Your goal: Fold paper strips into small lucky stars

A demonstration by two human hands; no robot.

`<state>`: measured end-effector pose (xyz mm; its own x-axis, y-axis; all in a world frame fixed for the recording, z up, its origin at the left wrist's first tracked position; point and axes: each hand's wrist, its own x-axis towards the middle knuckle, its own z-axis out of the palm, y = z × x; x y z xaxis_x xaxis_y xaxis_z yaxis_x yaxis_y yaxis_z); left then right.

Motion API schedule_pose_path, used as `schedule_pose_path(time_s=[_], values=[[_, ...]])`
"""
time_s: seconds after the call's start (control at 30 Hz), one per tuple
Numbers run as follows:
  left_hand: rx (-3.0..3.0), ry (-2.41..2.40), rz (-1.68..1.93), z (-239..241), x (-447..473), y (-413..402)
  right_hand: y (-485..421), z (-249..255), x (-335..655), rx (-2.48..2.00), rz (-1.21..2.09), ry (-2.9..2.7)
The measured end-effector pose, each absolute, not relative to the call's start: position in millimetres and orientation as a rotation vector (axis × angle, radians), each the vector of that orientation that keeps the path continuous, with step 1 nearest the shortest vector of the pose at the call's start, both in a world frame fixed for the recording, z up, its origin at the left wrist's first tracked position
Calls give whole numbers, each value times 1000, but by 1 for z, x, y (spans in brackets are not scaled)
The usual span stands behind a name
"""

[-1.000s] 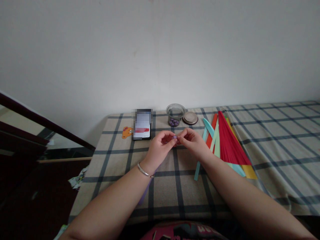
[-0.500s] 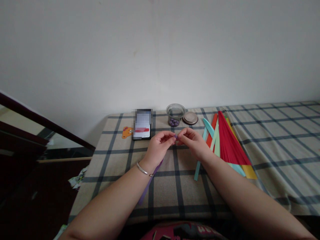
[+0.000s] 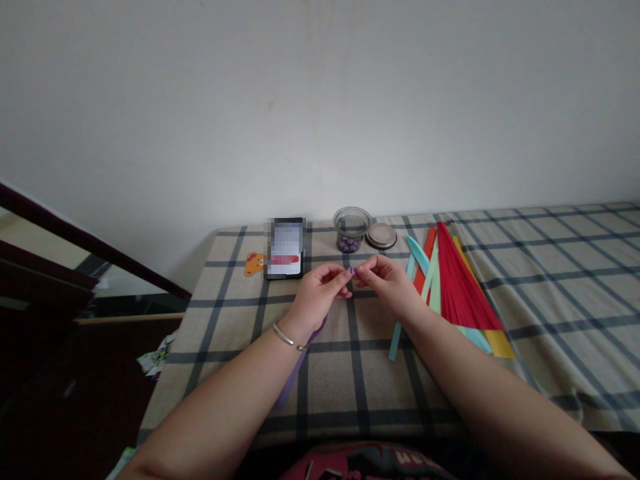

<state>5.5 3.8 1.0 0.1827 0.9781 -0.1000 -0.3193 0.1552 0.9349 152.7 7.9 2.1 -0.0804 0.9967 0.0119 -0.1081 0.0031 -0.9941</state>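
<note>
Both hands, left hand (image 3: pixel 319 289) and right hand (image 3: pixel 387 282), fingertip-pinch a purple strip (image 3: pixel 353 271) above the bench (image 3: pixel 230 330); oversqueezing could crush the fold, a loose pinch let it unravel.

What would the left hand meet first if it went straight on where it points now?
The left hand would probably meet the right hand, just beyond the small purple piece between them; depth is hard to judge.
</note>
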Motion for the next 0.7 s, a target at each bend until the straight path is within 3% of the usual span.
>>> schedule_pose_path(time_s=[0.33,0.7], values=[[744,767,1054,4,4,5,7,5,152,-1072,1363,-1154],[1506,995,1212,6,-1,1,5,1,151,-1076,1196,-1369]])
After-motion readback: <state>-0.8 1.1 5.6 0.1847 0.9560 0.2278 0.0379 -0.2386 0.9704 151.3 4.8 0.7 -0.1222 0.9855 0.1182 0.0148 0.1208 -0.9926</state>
